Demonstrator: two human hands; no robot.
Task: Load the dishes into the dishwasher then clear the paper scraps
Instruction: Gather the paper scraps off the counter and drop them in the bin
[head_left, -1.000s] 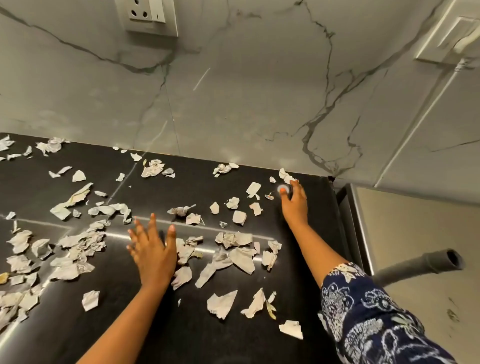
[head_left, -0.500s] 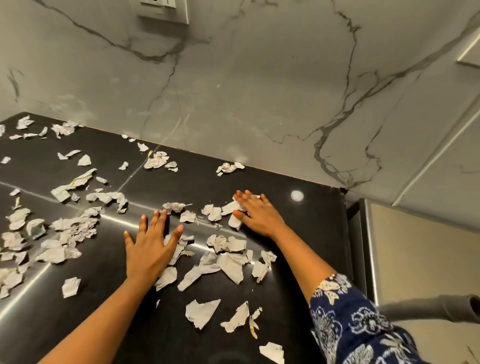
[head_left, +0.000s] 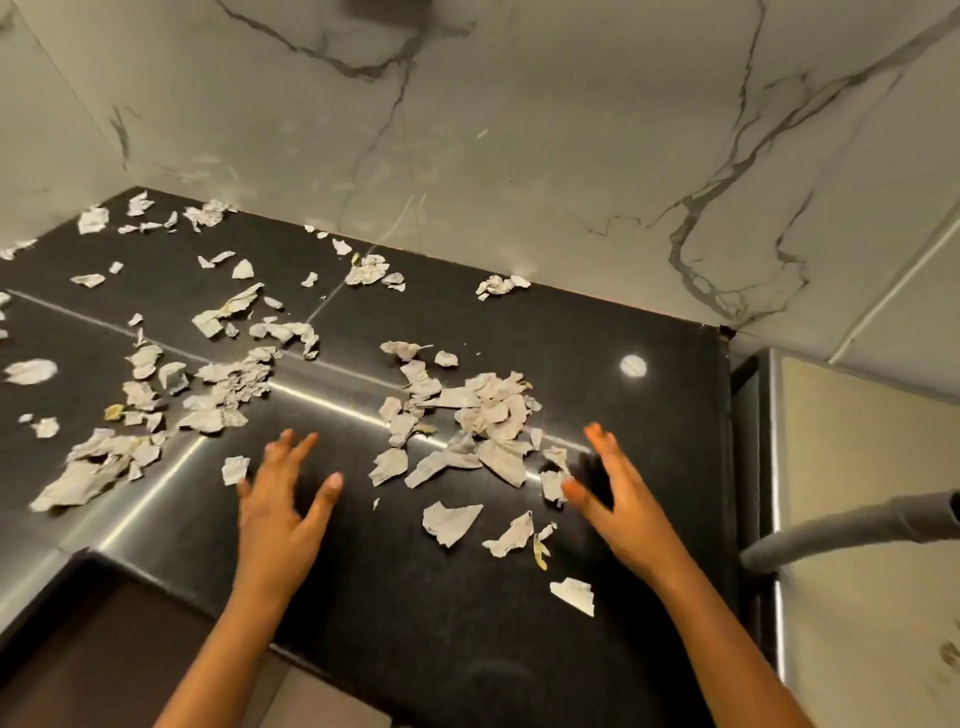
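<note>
Dozens of paper scraps (head_left: 488, 410) lie flat on our black counter (head_left: 467, 649), pointing every way; a grey hose (head_left: 841, 527) sits at right. Our left hand (head_left: 278, 504) and right hand (head_left: 621, 501) are spread, holding nothing.

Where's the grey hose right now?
In the head view, the grey hose pokes in from the right edge, over the appliance beside the counter, just right of the right hand.

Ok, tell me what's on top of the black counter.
Torn paper scraps: one heap ahead of the right hand, more scattered leftward toward the wall. The counter beneath each heap is covered.
</note>
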